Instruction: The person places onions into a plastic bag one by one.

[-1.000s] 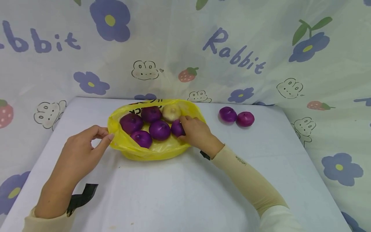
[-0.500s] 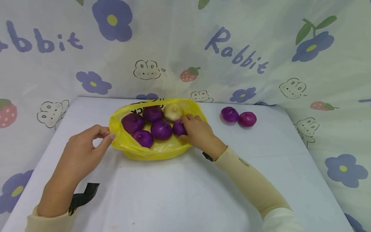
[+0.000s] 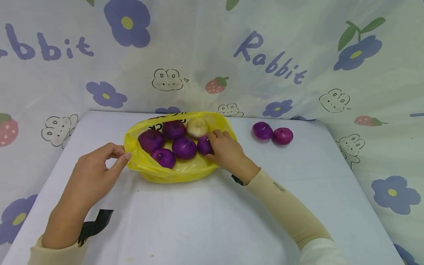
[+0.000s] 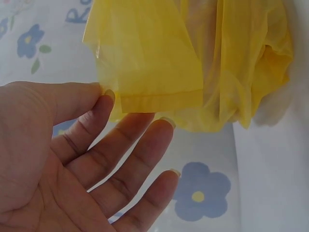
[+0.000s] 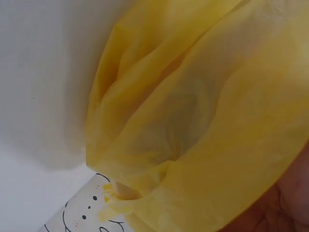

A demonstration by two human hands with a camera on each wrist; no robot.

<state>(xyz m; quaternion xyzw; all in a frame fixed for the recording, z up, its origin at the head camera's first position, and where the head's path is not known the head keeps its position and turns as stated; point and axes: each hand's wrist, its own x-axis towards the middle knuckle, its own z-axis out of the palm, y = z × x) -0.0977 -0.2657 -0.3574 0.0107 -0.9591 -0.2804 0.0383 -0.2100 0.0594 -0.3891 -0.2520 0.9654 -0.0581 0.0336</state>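
A yellow plastic bag [image 3: 172,176] stands wide-mouthed on the table, with black print inside its far wall. Several red onions [image 3: 184,148] and one pale onion [image 3: 197,127] lie in it. At the bag's left rim, my left hand [image 3: 94,173] pinches the plastic between thumb and index finger; the left wrist view shows the other fingers spread below the folded edge [image 4: 161,99]. My right hand [image 3: 228,151] reaches over the right rim, its fingers and thumb around a red onion [image 3: 204,146], partly hidden by the hand. In the right wrist view, the bag's side [image 5: 231,130] covers most of that hand.
Two more red onions [image 3: 262,131] lie side by side on the white table [image 3: 198,221], right of the bag. Behind the table hangs a white cloth [image 3: 195,48] printed with flowers, rabbits and strawberries.
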